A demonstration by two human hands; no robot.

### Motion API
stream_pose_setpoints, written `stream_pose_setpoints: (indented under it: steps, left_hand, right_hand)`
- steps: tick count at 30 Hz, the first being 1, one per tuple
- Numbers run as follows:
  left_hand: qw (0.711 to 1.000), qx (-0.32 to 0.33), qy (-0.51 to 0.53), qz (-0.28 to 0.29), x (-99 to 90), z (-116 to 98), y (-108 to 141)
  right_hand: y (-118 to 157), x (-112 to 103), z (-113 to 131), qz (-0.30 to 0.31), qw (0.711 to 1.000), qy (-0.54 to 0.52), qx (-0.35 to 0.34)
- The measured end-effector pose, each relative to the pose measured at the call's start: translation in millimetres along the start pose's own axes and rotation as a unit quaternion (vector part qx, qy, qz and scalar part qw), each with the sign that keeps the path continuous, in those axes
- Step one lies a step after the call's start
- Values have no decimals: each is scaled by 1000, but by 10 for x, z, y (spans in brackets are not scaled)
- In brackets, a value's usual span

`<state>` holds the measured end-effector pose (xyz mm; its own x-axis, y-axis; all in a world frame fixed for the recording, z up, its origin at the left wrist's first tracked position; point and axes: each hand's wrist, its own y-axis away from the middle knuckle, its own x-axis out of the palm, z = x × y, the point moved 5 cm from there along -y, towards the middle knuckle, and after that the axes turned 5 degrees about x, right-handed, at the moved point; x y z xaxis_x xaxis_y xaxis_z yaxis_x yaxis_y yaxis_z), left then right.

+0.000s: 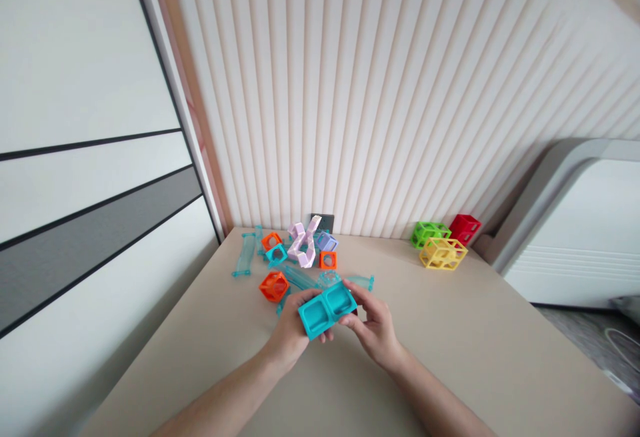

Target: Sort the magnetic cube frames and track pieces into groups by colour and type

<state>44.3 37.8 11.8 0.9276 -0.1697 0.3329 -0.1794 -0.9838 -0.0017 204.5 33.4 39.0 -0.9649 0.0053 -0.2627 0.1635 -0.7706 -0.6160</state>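
A teal double-cube block (327,309) with two square recessed faces is held tilted above the table, between both hands. My left hand (294,330) is closed around its left end, with some fingertips showing beneath it. My right hand (374,327) grips the right end, thumb below and index finger along the upper corner. Just beyond the hands lie an orange cube (275,286) and clear teal track pieces (300,278). What is under the block is mostly hidden by the hands.
Farther back are a lilac zigzag piece (303,243), a purple cube (327,241), smaller orange cubes (328,260) and a teal cube (276,254). Green (429,233), yellow (443,254) and red blocks (465,229) stand at the right rear. A ribbed wall (340,103) bounds the table's back.
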Motion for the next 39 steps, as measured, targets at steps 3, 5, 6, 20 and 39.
stream_pose_setpoints:
  steps: [3,5,6,20,39]
  left_hand:
    - [1000,-5,0,-1,-2,8,1]
    - [1000,-5,0,0,3,-2,2]
    - [1000,-4,0,0,6,-7,2]
    - [995,33,-82,-38,-45,-125,37]
    - [994,75,-57,46,119,-42,133]
  right_hand:
    - [0,1,-10,0,1000,-3,10]
    - [4,2,-29,2,1000,-4,19]
    - [6,3,-39,4,1000,-4,23]
    - [91,130,-32,63,997,-28,28]
    - [-18,107,-180,-35,974,-109,198]
